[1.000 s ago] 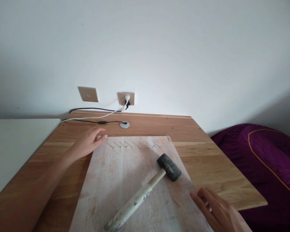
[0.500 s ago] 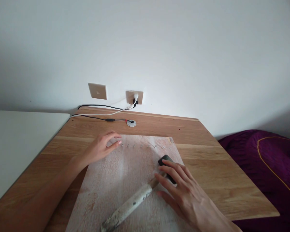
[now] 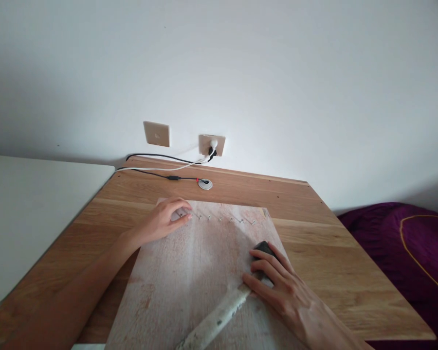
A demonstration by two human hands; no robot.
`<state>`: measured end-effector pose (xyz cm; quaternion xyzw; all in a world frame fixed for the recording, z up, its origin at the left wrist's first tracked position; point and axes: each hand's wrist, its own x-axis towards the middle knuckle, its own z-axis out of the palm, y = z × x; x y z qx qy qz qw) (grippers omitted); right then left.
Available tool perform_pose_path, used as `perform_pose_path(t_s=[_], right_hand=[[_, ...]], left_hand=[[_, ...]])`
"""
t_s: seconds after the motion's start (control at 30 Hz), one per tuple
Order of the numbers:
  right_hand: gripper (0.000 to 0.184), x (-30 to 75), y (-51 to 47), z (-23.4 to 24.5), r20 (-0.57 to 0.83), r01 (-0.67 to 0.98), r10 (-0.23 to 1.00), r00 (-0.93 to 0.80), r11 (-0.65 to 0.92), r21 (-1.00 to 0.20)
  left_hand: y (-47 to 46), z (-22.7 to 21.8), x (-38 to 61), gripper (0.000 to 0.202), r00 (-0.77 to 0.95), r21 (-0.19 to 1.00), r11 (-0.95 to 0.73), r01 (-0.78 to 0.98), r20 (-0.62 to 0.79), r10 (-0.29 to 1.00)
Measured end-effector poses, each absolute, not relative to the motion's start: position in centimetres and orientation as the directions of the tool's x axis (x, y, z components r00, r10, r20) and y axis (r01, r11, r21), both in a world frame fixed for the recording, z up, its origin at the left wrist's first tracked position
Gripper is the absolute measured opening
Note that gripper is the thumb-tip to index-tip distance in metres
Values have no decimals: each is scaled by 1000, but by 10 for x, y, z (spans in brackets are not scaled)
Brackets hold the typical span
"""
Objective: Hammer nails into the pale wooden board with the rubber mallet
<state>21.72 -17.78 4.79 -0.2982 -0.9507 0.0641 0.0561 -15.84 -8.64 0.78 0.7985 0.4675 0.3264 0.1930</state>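
A hammer lies on the pale, worn wooden board (image 3: 171, 282), its dark head (image 3: 264, 247) toward the right edge and its whitish, stained handle (image 3: 219, 318) slanting down to the left. My right hand (image 3: 284, 287) is closed over the head, fingers curled across it and the start of the handle. Along the board's far edge stands a row of several small nails (image 3: 220, 218), some leaning. My left hand (image 3: 168, 221) is at the left end of this row, thumb and forefinger curved and apart around a nail (image 3: 181, 215), without visibly pinching it.
The board rests on a wooden desk (image 3: 314, 253). Black and white cables (image 3: 160, 168) run along the back to a wall socket (image 3: 211, 145), near a cable hole (image 3: 205, 184). A white surface (image 3: 40, 209) adjoins at left; purple fabric (image 3: 379, 238) lies at right.
My right hand, earlier spread over the hammer, has closed round its head, which has shifted slightly right and nearer. My left hand stays by the left nails. The view has turned slightly left.
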Motion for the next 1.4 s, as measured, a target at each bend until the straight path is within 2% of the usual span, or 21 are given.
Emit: perform_pose_path(t_s=[0.2, 0.37, 0.47, 0.57, 0.7, 0.87, 1.0, 1.17, 1.4], right_hand=[[36, 235, -180, 33, 142, 519, 541, -829, 839, -164], [34, 226, -181, 52, 129, 544, 560, -818, 827, -140], [23, 222, -171, 72, 206, 567, 610, -765, 790, -231], [18, 222, -147, 86, 241, 645, 725, -645, 686, -337], [21, 220, -103, 82, 219, 780, 833, -508, 553, -292], [28, 210, -70, 62, 132, 871, 882, -452, 468, -145], [34, 202, -66, 58, 71, 891, 893, -444, 448, -68], [30, 197, -66, 59, 28, 911, 911, -412, 412, -12], [28, 194, -68, 60, 27, 923, 923, -384, 383, 34]], left_hand=[[-87, 9, -158, 19, 348, 616, -489, 617, 344, 872], [-88, 15, -162, 14, 336, 646, -509, 569, 382, 861], [-89, 20, -166, 12, 327, 638, -488, 596, 362, 873], [-89, 22, -169, 8, 315, 618, -478, 624, 361, 878], [-88, 19, -171, 5, 311, 610, -477, 633, 364, 878], [-88, 19, -172, 7, 315, 599, -470, 648, 350, 882], [-88, 20, -172, 8, 311, 609, -458, 647, 338, 888], [-88, 19, -172, 10, 312, 622, -452, 639, 327, 892], [-87, 19, -173, 11, 316, 625, -448, 639, 317, 894]])
